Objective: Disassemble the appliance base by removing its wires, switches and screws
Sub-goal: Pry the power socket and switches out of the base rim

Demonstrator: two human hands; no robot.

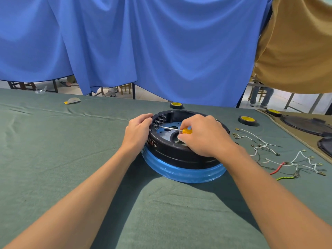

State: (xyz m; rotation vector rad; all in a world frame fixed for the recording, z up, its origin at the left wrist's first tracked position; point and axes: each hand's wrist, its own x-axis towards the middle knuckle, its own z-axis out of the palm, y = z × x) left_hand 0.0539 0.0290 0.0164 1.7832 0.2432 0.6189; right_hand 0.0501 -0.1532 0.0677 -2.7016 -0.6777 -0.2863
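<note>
The screwdriver (187, 131) gripped in the right hand (201, 136) may slip sideways and jab the left hand (139, 129) clasping the base's (172, 152) left rim.

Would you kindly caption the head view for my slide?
Right hand aims a yellow-handled screwdriver inside the appliance base; left hand grips its rim.

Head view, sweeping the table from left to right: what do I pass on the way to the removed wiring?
A small grey-and-yellow item → left hand gripping the appliance base rim → screwdriver → right hand holding it → loose wires.
</note>
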